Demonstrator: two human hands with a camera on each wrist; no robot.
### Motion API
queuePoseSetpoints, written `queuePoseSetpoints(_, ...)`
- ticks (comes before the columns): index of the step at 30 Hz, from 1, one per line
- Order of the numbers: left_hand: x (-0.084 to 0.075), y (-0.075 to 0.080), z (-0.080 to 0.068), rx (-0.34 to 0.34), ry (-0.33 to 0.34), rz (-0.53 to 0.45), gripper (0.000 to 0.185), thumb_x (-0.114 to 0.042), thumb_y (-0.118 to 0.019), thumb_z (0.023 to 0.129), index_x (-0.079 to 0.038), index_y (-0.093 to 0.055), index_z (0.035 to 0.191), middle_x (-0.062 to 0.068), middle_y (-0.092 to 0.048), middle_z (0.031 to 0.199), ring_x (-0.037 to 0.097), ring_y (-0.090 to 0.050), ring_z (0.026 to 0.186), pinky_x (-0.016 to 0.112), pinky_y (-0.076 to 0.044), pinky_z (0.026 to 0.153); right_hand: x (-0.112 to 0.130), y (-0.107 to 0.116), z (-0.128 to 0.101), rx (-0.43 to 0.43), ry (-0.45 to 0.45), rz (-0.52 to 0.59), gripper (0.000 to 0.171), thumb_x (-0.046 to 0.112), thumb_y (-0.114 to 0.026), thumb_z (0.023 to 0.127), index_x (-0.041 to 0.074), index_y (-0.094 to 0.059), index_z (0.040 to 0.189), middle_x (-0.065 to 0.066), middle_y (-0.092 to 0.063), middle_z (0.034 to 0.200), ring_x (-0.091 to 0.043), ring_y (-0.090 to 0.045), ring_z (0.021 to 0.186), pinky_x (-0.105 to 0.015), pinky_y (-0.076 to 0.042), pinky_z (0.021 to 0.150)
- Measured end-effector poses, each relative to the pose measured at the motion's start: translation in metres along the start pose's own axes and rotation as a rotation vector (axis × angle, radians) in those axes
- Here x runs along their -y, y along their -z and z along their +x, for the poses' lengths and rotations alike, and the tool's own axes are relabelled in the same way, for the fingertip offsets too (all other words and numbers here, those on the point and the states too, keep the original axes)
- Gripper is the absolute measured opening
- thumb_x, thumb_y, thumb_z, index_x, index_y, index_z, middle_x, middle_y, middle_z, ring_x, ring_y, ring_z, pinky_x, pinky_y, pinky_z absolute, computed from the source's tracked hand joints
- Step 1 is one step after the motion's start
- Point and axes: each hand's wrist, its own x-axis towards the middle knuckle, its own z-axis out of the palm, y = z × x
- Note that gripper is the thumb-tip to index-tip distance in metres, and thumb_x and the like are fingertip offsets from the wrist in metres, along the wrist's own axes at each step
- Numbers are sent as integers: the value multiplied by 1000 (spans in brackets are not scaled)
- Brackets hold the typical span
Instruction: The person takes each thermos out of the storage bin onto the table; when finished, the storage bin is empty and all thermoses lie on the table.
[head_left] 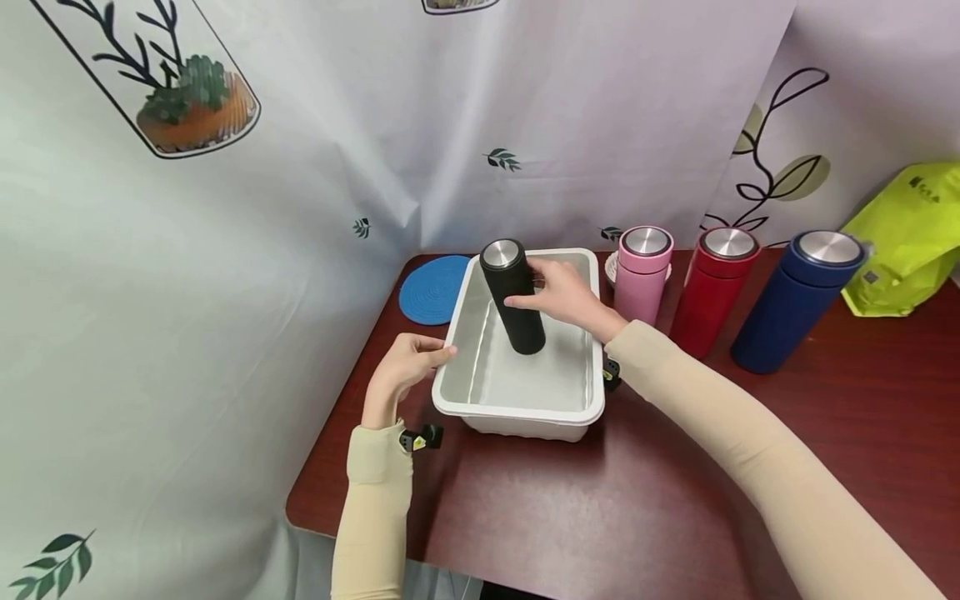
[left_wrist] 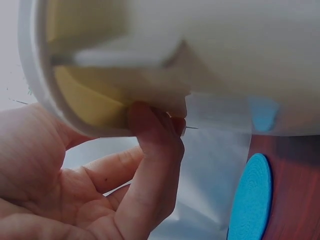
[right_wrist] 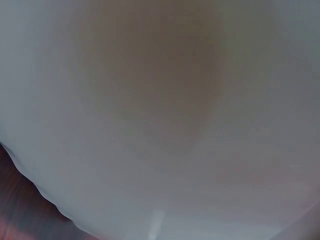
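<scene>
A white plastic basin [head_left: 517, 413] stands on the dark red table. Inside it is a black thermos bottle [head_left: 527, 333] with a silver-topped lid, leaning slightly in the head view. My right hand [head_left: 564, 292] grips the bottle's upper body from the right, thumb on the near side. At the basin's left edge, my left hand [head_left: 405, 362] pinches the rim; the left wrist view has its fingers [left_wrist: 155, 160] curled up under the basin's lip [left_wrist: 100, 134]. A blurred pale basin wall [right_wrist: 165, 175] fills most of the right wrist view, where the right hand is hidden.
Right of the basin stand a pink bottle [head_left: 639, 287], a red bottle [head_left: 707, 300] and a blue bottle [head_left: 787, 308]. A round blue mat [head_left: 431, 292] lies behind left. Far right sits a lime-green bag [head_left: 907, 242]. A patterned curtain [head_left: 585, 108] hangs behind the table.
</scene>
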Motion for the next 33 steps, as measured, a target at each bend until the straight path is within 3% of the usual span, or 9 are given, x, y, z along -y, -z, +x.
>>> queuePoseSetpoints(22, -1, -1, -2, -35, 22, 6, 39, -15, -70, 90, 9, -64, 121, 25, -65, 119, 24, -66, 94, 47, -54, 92, 4, 7, -17, -94, 81, 183, 53, 24, -84, 76, 10, -66, 124, -6, -69, 118, -21, -65, 111, -30, -52, 96)
queuePoseSetpoints(33, -2, -1, -2, -24, 30, -5, 39, -15, -69, 91, 8, -64, 121, 24, -65, 120, 24, -66, 95, 44, -55, 90, 16, 22, -29, -172, 144, 184, 37, 19, -84, 75, 11, -72, 108, -2, -71, 99, -12, -64, 97, -25, -53, 92)
